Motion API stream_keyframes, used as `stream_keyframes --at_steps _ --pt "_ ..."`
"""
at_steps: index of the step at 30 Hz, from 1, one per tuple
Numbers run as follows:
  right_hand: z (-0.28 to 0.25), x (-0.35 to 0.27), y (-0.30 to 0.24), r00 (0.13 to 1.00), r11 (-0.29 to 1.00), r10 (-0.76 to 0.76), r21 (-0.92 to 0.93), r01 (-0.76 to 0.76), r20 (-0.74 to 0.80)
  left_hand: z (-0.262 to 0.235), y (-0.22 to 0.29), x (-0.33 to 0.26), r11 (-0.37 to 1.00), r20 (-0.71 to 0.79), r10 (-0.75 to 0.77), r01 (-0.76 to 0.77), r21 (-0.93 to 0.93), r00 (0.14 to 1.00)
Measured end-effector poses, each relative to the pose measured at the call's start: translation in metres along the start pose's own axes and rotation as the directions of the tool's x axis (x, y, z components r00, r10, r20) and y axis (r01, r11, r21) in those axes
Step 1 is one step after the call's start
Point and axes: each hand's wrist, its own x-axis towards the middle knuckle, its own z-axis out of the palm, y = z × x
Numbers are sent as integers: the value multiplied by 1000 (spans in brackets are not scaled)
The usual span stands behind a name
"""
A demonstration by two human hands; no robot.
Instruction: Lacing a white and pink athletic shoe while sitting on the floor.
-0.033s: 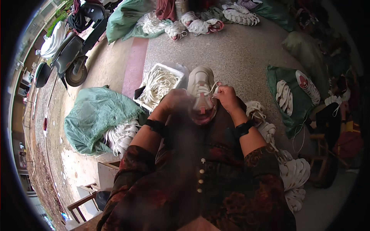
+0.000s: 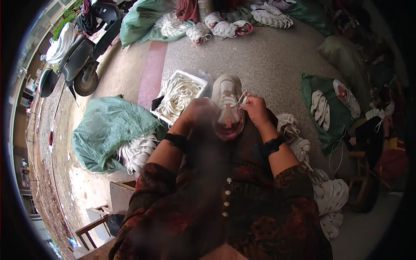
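Observation:
A white sneaker (image 2: 227,89) with pink trim sits over my lap between my two hands, its toe pointing away from me. At its right side my right hand (image 2: 256,110) is closed in a pinch on a white shoelace (image 2: 236,104), which runs to the lacing on the tongue. My left hand (image 2: 199,113) is closed against the sneaker's left side. Its fingertips are blurred, and what they hold is hidden.
Beyond my left hand stands a white box (image 2: 201,82) of loose white laces. A green sack (image 2: 112,130) spills shoes at left. More shoes (image 2: 331,195) are piled at my right, others lie on a green sack (image 2: 320,84). A scooter (image 2: 84,65) stands far left.

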Motion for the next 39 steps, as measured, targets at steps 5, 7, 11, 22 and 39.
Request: stream_keyframes --at_steps 5,7,11,22,39 --pt "9 -7 20 996 996 78 -51 -79 -34 15 -2 1 961 -304 -107 19 -276 947" --pt "9 -7 21 998 993 48 -102 -52 -41 15 -2 1 970 -294 -108 35 -241 950" --pt "17 -6 12 987 981 153 -111 -158 -46 11 -1 0 991 -271 -81 47 -128 959" --pt "22 -1 -11 999 891 27 -453 -35 -25 27 0 1 983 -465 -39 -50 -177 885" --pt "30 -31 -15 987 849 -136 -523 74 -82 29 -18 14 958 -582 79 100 268 810"
